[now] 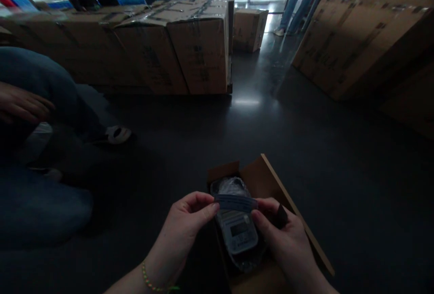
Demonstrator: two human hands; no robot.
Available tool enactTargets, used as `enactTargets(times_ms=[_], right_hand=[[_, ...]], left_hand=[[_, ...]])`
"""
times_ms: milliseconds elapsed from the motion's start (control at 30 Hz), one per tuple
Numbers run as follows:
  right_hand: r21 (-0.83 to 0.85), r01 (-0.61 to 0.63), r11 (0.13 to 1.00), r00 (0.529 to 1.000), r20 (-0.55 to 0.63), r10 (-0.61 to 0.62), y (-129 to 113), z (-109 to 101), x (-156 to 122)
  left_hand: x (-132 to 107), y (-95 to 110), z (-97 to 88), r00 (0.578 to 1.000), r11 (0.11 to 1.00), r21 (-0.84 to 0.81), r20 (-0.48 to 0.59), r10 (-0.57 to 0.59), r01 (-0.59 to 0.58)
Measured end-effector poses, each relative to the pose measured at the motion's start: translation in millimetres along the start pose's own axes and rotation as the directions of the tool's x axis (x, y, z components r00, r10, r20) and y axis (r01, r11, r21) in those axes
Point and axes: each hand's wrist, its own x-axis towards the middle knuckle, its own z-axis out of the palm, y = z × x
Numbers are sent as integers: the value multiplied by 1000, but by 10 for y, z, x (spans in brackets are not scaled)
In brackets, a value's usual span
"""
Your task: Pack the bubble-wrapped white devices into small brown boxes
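My left hand [191, 221] pinches the left end of a short blue-grey strip [235, 202] with lengthwise lines; I cannot make out what kind of thing it is. The thumb and fingers of my right hand [283, 228] grip its other end, so the strip spans level between both hands. A dark band [280, 216] shows on a right finger. Right below the strip lies a grey device [240, 235] with a small dark display, partly in clear plastic wrap [233, 186]. It rests in an open cardboard box [274, 181], whose near part is partly hidden by my right hand.
Large taped cartons [203, 54] stand in a row ahead, with a smaller carton [249, 31] behind. Another big carton [352, 45] is at the right. At left, a seated person's knee [37, 72], hand [23, 104] and shoe [117, 135] are close. More people stand behind the cartons.
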Motion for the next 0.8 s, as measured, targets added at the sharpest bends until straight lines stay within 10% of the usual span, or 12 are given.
enactTargets(times_ms=[167,233,333,400,533,800], right_hand=[[-61,-7,998,986,-169,-4,-82,-106,116],[-36,-51,998,959,-280,39,-83,-159,167],[11,-154,988,983,-96,154,3,-140,215],[-45,-234,971,965,109,238,109,-67,241],[-236,-217,947,933,235,272,309,49,334],[-566,-113,817,994,-73,87,466,123,467]], left_hand=[[29,-252,-56,944,921,247,-58,324,-301],[62,-399,-78,820,753,470,-100,563,-460],[122,-606,-24,742,426,706,210,637,-566],[177,-702,42,746,274,768,365,557,-580],[328,-757,71,782,154,883,297,547,-443],[514,-710,-49,813,162,885,312,491,-437]])
